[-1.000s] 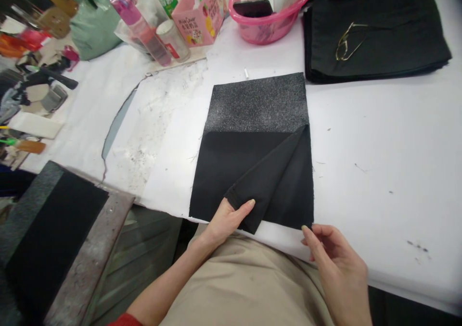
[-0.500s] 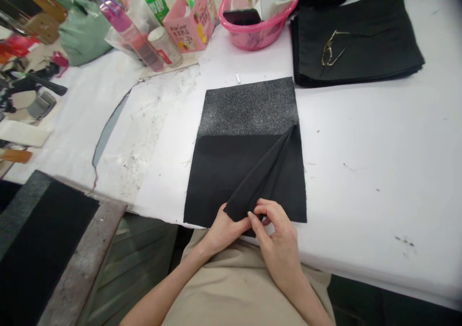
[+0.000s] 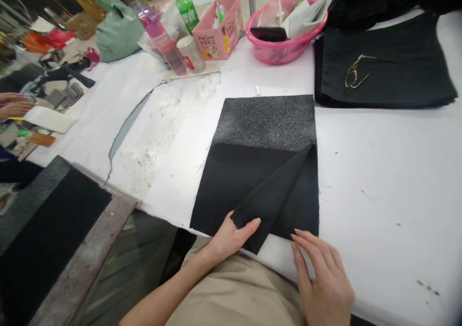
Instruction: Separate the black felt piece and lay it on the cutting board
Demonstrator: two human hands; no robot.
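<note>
A black cloth piece lies at the table's front edge, its top band grey-speckled. The right part of its upper layer is folded back in a long diagonal flap, showing black cloth beneath. My left hand is closed on the flap's lower end, thumb on top and fingers behind it. My right hand is at the lower right edge of the cloth. Its thumb and fingertips are slightly apart there, and nothing visible is gripped between them.
Folded black cloths with eyeglasses on top lie at the back right. A pink basin, pink box and bottles stand behind. Another black cloth rests on a side board at left. Another person's hand shows far left.
My right hand has left the flap beside my left hand and moved right to the cloth's lower right edge. The flap now lies wider and flatter under my left thumb. The view has shifted.
</note>
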